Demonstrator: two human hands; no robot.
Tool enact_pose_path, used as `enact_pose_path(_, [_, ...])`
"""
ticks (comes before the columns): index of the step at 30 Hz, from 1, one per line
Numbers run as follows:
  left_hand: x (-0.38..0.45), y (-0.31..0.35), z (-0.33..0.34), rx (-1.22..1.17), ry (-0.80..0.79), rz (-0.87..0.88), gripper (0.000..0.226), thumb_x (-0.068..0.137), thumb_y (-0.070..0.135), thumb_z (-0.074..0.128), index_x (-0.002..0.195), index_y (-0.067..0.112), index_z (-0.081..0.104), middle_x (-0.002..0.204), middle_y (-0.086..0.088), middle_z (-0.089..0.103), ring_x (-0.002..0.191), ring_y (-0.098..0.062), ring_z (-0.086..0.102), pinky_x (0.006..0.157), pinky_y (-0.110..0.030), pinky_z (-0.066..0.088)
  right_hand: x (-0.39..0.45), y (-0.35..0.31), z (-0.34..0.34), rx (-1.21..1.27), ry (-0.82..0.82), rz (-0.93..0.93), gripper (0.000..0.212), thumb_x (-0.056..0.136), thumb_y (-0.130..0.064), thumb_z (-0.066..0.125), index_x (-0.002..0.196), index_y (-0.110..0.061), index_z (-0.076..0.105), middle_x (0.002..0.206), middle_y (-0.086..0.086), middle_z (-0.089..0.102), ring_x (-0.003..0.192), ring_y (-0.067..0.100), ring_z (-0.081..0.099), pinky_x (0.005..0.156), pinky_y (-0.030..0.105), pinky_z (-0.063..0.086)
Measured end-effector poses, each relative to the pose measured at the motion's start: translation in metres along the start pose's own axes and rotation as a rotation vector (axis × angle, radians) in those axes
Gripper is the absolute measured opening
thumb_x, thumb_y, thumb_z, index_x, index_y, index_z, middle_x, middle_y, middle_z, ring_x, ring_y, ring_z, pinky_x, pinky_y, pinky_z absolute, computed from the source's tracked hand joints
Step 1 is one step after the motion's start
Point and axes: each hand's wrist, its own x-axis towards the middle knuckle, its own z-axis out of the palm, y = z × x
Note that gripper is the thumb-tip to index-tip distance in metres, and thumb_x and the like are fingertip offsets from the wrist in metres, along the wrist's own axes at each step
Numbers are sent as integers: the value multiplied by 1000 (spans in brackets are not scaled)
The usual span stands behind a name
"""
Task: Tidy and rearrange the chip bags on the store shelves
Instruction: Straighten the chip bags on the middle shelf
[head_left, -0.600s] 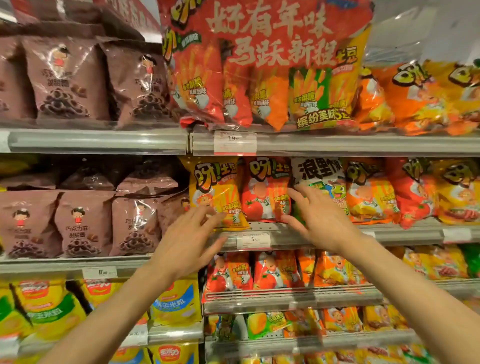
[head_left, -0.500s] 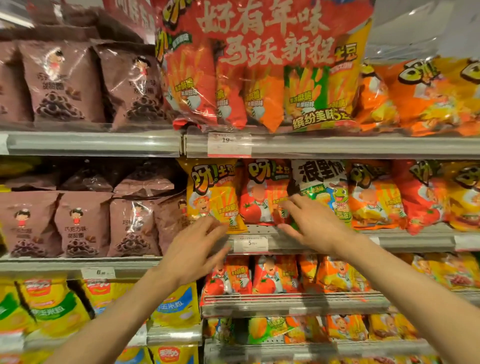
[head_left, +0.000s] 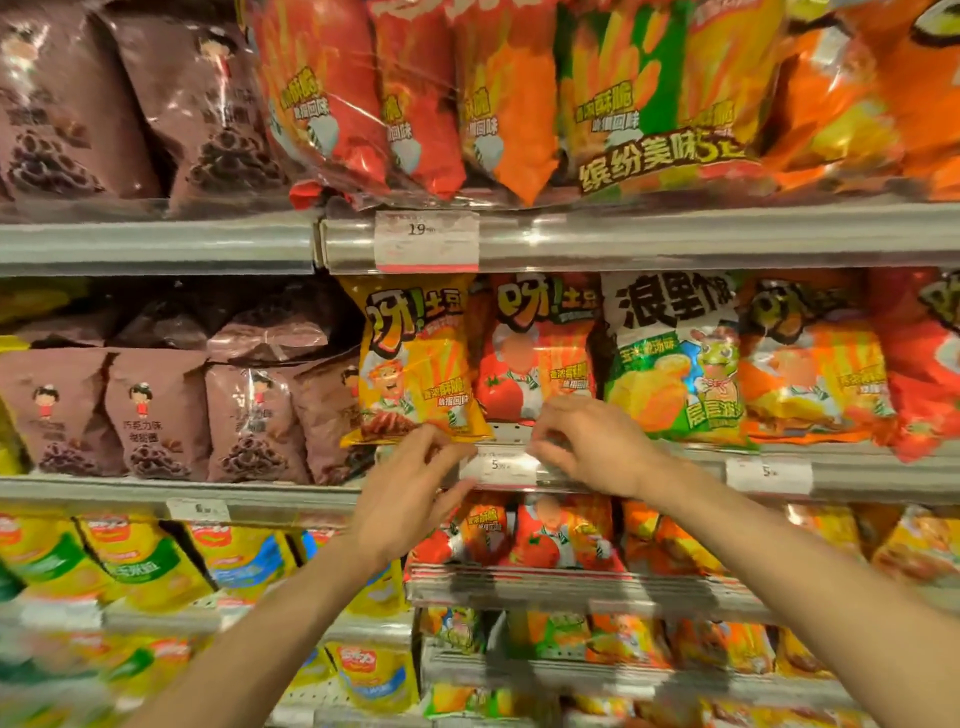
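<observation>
Left hand pinches the lower edge of the yellow chip bag at the middle shelf front, right hand curled beside the red bag, grasp indeterminate; a tug risks toppling neighbours.

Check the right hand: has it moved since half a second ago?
Yes. The right hand has dropped from the green-and-white bag down and left to the shelf edge, its fingertips now at the price tag.
</observation>
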Motion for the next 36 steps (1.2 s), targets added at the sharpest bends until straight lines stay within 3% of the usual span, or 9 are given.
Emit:
enact_pose_path(11, [0,-8,4,-146,72,34,30,90,35,72,116,21,67,97,3,55,73,-11,56,51,-30,49,-1,-3,7,71,62,75,24,94,-44,64,94,-22,73,91,-8,65,85,12,60,74,36,53])
enact_pose_path(17, [0,-14,9,-132,88,70,30,92,38,66,117,22,68,91,6,57,82,-10,53,67,-14,29,20,-9,-21,289,285,151,24,93,-45,66,109,-27,67,87,-13,66,75,4,63,66,24,52])
enact_pose_path(20, [0,-15,10,-144,111,89,30,92,37,67,117,21,68,88,7,58,84,-12,52,69,-15,27,51,-23,-28,361,277,142,48,90,-52,66,132,-31,54,108,-14,66,82,-3,65,71,21,53])
enact_pose_path(22, [0,-15,9,-158,123,98,30,92,36,67,117,20,68,88,7,58,85,-11,51,69,-17,30,72,-34,-27,432,211,112,66,88,-49,70,146,-32,42,129,-11,61,94,-3,66,83,28,58])
enact_pose_path(25, [0,-14,7,-175,127,100,30,90,33,70,116,19,69,85,7,59,83,-11,51,66,-21,38,99,-42,-22,486,94,121,85,88,-38,76,156,-31,25,154,1,46,129,19,57,107,39,50])
enact_pose_path(27, [1,-14,6,-182,124,101,29,89,32,70,116,19,69,85,6,58,83,-11,50,67,-21,37,110,-43,-19,516,36,118,85,89,-34,75,157,-27,25,152,4,48,133,24,54,108,41,48])
enact_pose_path(30, [1,-13,5,-195,116,90,31,88,30,73,116,19,69,85,6,59,83,-12,51,68,-21,38,118,-43,-15,590,13,126,95,88,-28,77,160,-35,15,157,4,41,136,21,49,109,39,48])
enact_pose_path(34, [1,-13,5,-228,112,81,30,88,29,74,116,18,70,84,6,59,80,-13,53,67,-25,42,117,-38,-13,615,102,149,98,83,-28,83,160,-33,21,164,-2,32,147,15,34,109,20,35])
enact_pose_path(36, [1,-13,5,-249,114,69,29,89,29,74,115,18,70,82,6,58,78,-14,54,65,-27,45,115,-35,-12,619,136,167,100,82,-28,83,160,-33,21,164,-5,30,148,13,32,108,19,33])
